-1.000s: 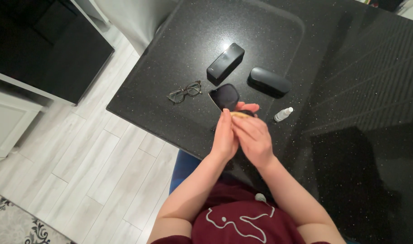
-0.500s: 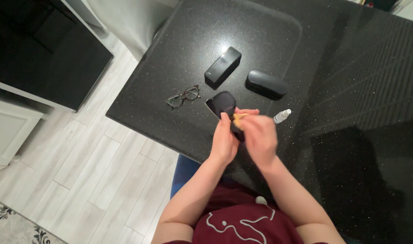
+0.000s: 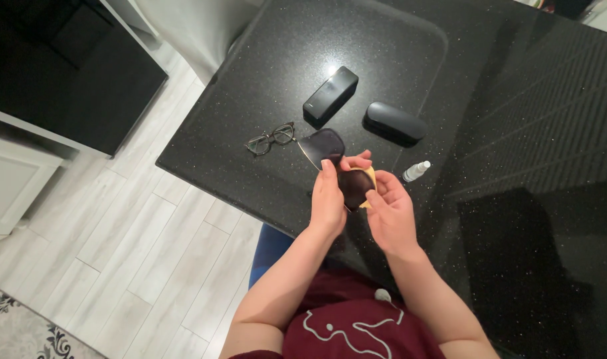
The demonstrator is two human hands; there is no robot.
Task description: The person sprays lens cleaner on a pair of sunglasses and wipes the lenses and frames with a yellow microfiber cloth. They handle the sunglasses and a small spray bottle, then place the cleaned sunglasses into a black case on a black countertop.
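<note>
Left hand (image 3: 328, 203) is covering part of the sunglasses (image 3: 336, 163), so the near lens is only half showing. Cloth (image 3: 369, 193) is mostly hiding btwn hands, just a yellow edge peeking. Bottle (image 3: 415, 171) is looking too small for detail. Table (image 3: 516, 133) is running off the pic's right edge.

We've got dark-lensed sunglasses (image 3: 330, 156) w/ thin gold rim, held up off the black counter, tilted; one lens sticks out up-left, other lens sits btwn our hands. A yellow cloth (image 3: 370, 193) is pressed vs. that lens, mostly hidden, only its edge showing.
</note>
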